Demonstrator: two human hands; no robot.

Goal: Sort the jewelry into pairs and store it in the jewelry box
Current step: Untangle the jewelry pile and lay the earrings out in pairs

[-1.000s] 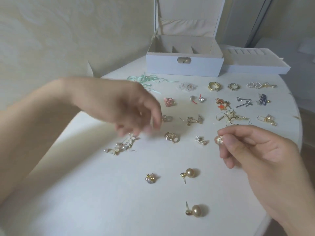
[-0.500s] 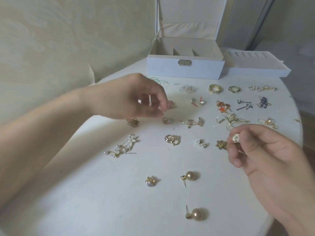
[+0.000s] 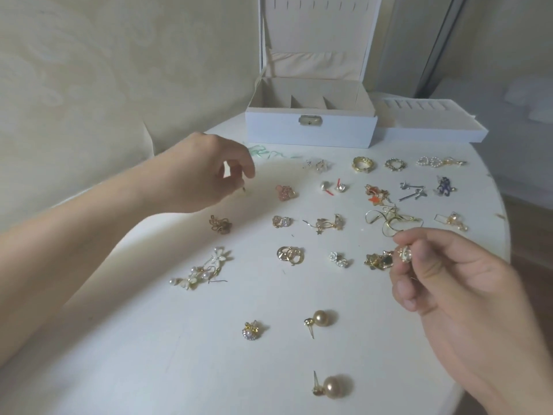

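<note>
pearl studs [image 3: 321,320]: lying nearest on table [image 3: 149,369]
right hand [image 3: 454,283]: pinching small gold earring [image 3: 405,254] above table
left hand [image 3: 203,172]: fingers curling round tiny pin, hovering
jewelry box [image 3: 311,127]: sitting open, far back

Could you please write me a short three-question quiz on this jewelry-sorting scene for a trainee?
1. True or false: the jewelry box at the back of the table stands with its lid shut.
2. What does the right hand pinch? A) a small gold stud earring B) a pearl bracelet C) a green ribbon
3. Fill in: the two big gold pearl studs lie on the ____ edge of the spread, closest to the person.

Key
1. False: the lid stands open, and its compartments show no jewelry.
2. A. The left hand meanwhile pinches a thin pin-like piece, too small to identify.
3. Near.
</note>
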